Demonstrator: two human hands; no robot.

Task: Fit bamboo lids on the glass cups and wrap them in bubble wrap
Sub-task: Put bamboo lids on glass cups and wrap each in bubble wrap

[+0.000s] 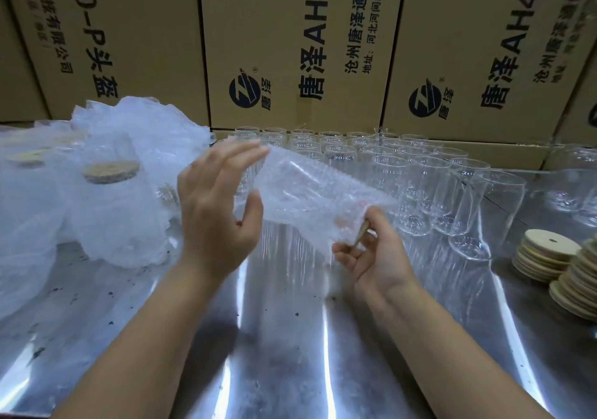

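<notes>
A glass cup wrapped in bubble wrap is held tilted above the steel table. Its bamboo lid shows at the lower right end. My right hand grips that lidded end, fingers curled round it. My left hand lies against the upper left end of the wrap, fingers nearly straight and thumb under the bundle. Several bare glass cups stand in rows behind. Two stacks of bamboo lids sit at the right.
A heap of bubble-wrapped cups with lids covers the left of the table. Large cardboard boxes wall off the back. More glasses stand at the far right edge.
</notes>
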